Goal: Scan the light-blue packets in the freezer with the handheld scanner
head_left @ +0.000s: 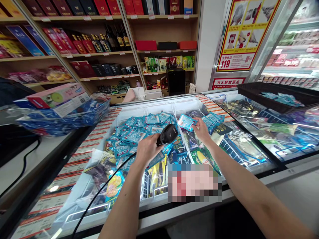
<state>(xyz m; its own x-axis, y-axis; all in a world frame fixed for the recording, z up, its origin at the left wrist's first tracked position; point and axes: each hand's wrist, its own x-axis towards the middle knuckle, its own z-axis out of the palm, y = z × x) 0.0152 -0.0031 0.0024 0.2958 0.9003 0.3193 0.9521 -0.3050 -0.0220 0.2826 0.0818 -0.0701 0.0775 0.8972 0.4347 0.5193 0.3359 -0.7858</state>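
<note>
1. Left grip (149,150) is wrapped around a black handheld scanner (168,135), near the middle of the frame; most of its handle is hidden by the fingers, presumably to leave the head free to point.
2. Right grip (200,128), right of centre, pinches one blue packet (185,122) by its right end, which leaves most of the printed face uncovered (likely the reason for so small a hold).
3. That packet is raised in the centre of the frame, near the scanner's head but apart from it; whether any code faces the scanner, I cannot tell.
4. Left of it, a heap of similar packets (134,131) lies in the freezer (274,181), apparently loose rather than stacked. More lie just right of the right grip.
5. A white wire divider (184,143) parts the goods, probably to keep kinds separate.
6. The scanner's cable (107,183) runs toward the lower left, clear of the packet.
</note>
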